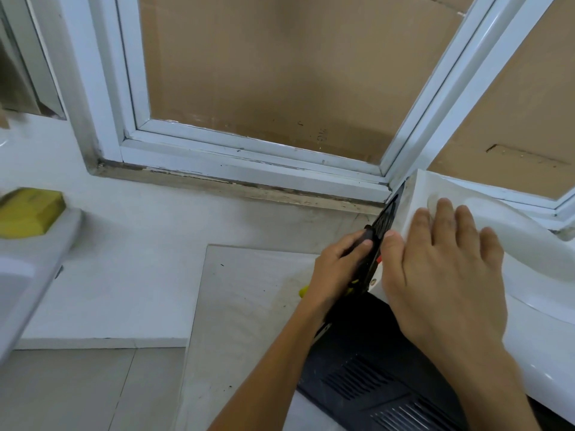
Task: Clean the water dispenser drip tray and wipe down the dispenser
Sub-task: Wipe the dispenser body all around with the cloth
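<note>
The white water dispenser (529, 244) stands at the right, seen from above, its black vented panel (373, 384) at the bottom. My right hand (441, 275) lies flat on the dispenser's white top, fingers spread. My left hand (339, 269) is closed on the black slotted drip tray (387, 214), which sticks out from the dispenser's left edge. A small red part (379, 259) shows between my two hands. A bit of something yellow (303, 291) peeks out under my left hand; what it is cannot be told.
A yellow sponge (28, 213) lies on a white basin rim (46, 259) at the left. A white window frame (249, 160) backed with cardboard runs behind. A pale tile slab (249, 306) lies below my left arm, on a white ledge.
</note>
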